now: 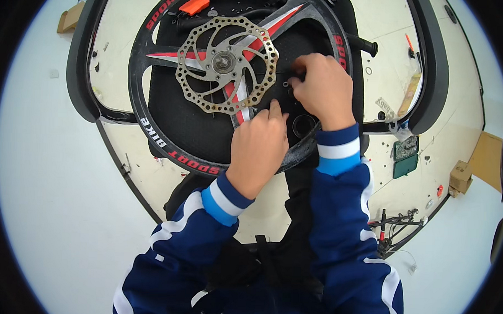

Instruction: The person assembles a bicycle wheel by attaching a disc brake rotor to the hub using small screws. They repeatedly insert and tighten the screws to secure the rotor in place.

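Note:
A dark bicycle wheel (136,92) with red, white and black spokes lies flat on a black chair seat (167,112). A silver brake disc (186,88) full of holes sits on its hub (224,62). My left hand (260,149) is at the disc's lower right edge, above a spoke; its index finger is stretched out, the others partly hidden. To the right of the disc, my right hand (325,87) has thumb and fingers bent together over the seat. What it pinches, if anything, is too small to make out. A small ring (285,84) lies beside its thumb.
An orange object (194,5) lies near the wheel's far rim. Black armrests (84,57) flank the seat. On the floor are an open green case (405,157), cardboard boxes (460,176), a bike frame (393,224) and scattered small parts.

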A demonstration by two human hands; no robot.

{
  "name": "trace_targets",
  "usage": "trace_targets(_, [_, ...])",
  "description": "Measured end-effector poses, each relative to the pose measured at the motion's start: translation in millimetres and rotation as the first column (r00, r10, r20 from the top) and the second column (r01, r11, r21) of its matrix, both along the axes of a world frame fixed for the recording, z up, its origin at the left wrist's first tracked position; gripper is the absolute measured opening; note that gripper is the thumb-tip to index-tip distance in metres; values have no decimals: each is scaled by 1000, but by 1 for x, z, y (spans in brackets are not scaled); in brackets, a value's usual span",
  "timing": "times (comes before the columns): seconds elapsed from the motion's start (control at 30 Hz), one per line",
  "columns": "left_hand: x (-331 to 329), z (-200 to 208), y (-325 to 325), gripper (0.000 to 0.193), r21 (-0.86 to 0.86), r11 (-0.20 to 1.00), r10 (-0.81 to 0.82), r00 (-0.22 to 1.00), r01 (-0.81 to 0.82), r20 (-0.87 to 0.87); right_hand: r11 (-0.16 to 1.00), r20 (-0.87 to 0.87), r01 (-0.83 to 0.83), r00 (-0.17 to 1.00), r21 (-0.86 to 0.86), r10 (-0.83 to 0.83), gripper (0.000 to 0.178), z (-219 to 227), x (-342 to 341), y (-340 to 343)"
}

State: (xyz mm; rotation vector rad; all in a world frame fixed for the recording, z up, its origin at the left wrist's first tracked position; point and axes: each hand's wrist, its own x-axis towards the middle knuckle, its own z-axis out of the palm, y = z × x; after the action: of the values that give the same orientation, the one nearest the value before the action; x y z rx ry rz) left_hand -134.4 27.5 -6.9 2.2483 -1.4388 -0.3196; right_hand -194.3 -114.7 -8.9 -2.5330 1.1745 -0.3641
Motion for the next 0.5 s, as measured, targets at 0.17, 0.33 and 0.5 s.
trace_targets(0.17, [1, -7, -2, 16, 21, 1000, -11, 1000, 11, 26, 999, -141, 47, 989, -26, -50, 15, -2, 13, -3])
trace_targets(0.33, [0, -6, -3, 7, -8, 1000, -5, 1000, 5, 7, 988, -108, 8, 994, -155, -25, 10, -7, 8, -2])
trace_targets(0.5, [0, 0, 3, 3, -90, 995, -32, 999, 31, -19, 983, -87, 90, 991, -159, -105, 9, -6, 7, -1])
